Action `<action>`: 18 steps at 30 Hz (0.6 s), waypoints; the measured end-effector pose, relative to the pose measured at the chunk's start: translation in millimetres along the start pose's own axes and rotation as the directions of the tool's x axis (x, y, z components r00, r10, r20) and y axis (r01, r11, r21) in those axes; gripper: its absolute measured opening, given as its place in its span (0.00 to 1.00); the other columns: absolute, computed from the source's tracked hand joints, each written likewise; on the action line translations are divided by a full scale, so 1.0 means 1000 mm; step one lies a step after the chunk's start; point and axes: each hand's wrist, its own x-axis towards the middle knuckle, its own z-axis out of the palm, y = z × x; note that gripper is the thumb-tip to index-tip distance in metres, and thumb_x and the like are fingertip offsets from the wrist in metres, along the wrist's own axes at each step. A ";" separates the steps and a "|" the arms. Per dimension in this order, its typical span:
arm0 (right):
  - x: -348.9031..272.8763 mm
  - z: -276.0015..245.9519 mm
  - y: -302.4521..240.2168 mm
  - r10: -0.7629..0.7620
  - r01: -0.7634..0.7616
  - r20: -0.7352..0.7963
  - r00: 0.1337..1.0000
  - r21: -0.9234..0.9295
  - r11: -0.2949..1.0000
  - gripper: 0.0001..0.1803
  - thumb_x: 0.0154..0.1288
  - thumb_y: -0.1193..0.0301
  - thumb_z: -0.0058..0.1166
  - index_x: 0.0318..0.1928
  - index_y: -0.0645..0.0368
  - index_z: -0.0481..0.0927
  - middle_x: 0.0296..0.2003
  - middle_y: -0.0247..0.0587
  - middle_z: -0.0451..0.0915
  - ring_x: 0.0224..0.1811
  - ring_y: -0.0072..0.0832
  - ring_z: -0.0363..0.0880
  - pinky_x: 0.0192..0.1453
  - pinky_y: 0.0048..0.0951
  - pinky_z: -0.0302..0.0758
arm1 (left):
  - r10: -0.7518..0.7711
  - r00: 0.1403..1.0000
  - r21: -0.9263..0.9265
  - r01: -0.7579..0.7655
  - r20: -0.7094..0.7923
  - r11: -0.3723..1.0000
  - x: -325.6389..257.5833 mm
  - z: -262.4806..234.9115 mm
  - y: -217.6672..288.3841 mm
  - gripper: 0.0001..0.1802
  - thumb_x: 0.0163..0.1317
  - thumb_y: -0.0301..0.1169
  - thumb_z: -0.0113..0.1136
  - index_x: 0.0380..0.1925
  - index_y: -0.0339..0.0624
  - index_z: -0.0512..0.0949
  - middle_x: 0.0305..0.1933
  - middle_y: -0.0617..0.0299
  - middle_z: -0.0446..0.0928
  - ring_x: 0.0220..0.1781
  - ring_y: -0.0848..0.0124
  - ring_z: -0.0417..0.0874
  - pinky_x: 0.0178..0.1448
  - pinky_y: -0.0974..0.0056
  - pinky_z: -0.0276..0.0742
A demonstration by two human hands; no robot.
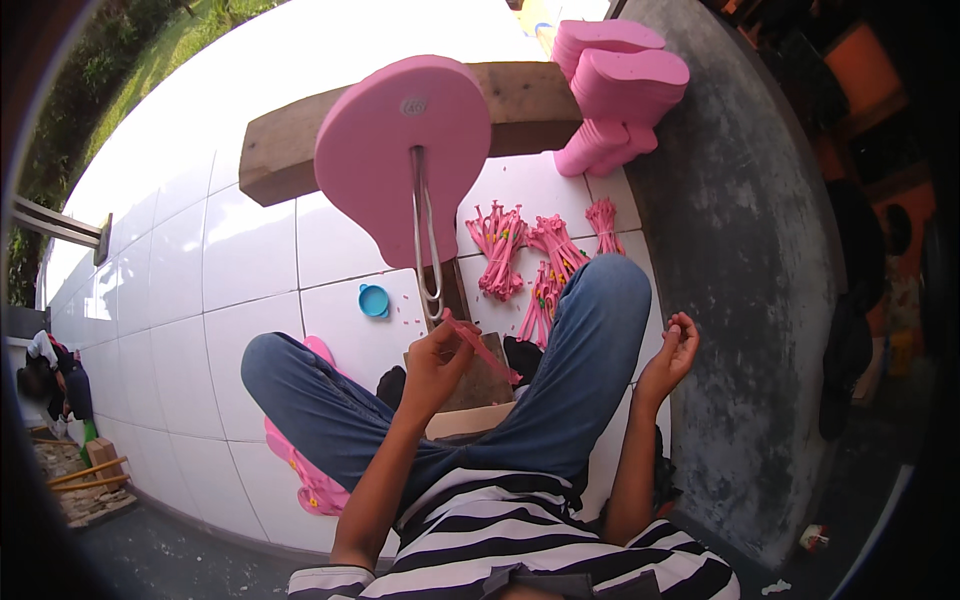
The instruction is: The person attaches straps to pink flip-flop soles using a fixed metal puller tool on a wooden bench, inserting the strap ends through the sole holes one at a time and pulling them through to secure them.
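A: Hands first. Left hand [437, 365]?
B: Closed in a pinch on a pink strap [490, 357], over the gap between the knees. The strap slants down to the right, its upper end close by the looped end of a metal rod [432, 230].
A: Right hand [672, 355]?
B: Raised beyond the right knee, half open, fingers loosely curled, palm turned up.
A: And the rod?
B: Runs up to a pink sole [385, 190], its far end meeting the face. Perhaps it goes into the sole; the angle hides that.
A: Sole's position?
B: Tilted up in front of a thick wooden beam [290, 150], broad end away from the wearer.
A: Close ground?
B: Wooden board [480, 385] between the feet. Blue round container [373, 300] on the white tiled floor [250, 340], left of the rod. Tied bundles of pink straps [497, 250] past the right knee. Pink sandals [318, 490] beside the left thigh.
A: Farther off?
B: Stacked pink soles [630, 85] at the beam's right end, grey concrete strip [740, 250] alongside. Grass [140, 75] upper left; another person [60, 375] at the far left edge.
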 end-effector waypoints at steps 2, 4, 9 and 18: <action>-0.013 0.019 -0.073 -0.192 0.173 0.180 0.965 0.112 0.978 0.15 0.74 0.70 0.47 0.56 0.64 0.74 0.50 0.44 0.77 0.54 0.31 0.76 0.61 0.31 0.69 | 0.086 0.996 -0.139 -0.089 -0.028 0.986 -0.004 0.002 0.031 0.07 0.67 0.24 0.56 0.42 0.31 0.80 0.36 0.59 0.82 0.27 0.76 0.79 0.29 0.71 0.75; -0.031 0.044 -0.119 -0.288 0.234 0.498 0.818 0.169 0.958 0.15 0.73 0.68 0.52 0.53 0.64 0.77 0.48 0.46 0.78 0.52 0.32 0.77 0.58 0.32 0.72 | 0.022 1.000 -0.118 -0.024 -0.022 0.993 -0.007 0.003 0.062 0.07 0.66 0.24 0.58 0.41 0.31 0.79 0.36 0.59 0.81 0.27 0.76 0.79 0.30 0.71 0.75; -0.087 0.101 -0.169 -0.289 0.044 0.743 0.603 0.332 0.942 0.16 0.68 0.70 0.60 0.52 0.64 0.78 0.46 0.46 0.82 0.45 0.29 0.83 0.50 0.29 0.78 | 0.337 0.938 0.345 -0.289 -0.086 0.893 -0.012 0.011 0.099 0.10 0.61 0.26 0.62 0.41 0.33 0.77 0.30 0.58 0.78 0.25 0.71 0.80 0.28 0.67 0.75; -0.071 0.118 -0.210 -0.399 -0.050 0.592 0.700 0.598 0.800 0.10 0.65 0.82 0.57 0.47 0.66 0.77 0.40 0.40 0.79 0.39 0.21 0.80 0.44 0.21 0.77 | 0.761 0.647 0.502 -0.675 0.050 0.541 -0.004 -0.027 0.144 0.16 0.59 0.32 0.64 0.45 0.35 0.77 0.31 0.57 0.77 0.25 0.67 0.78 0.28 0.67 0.74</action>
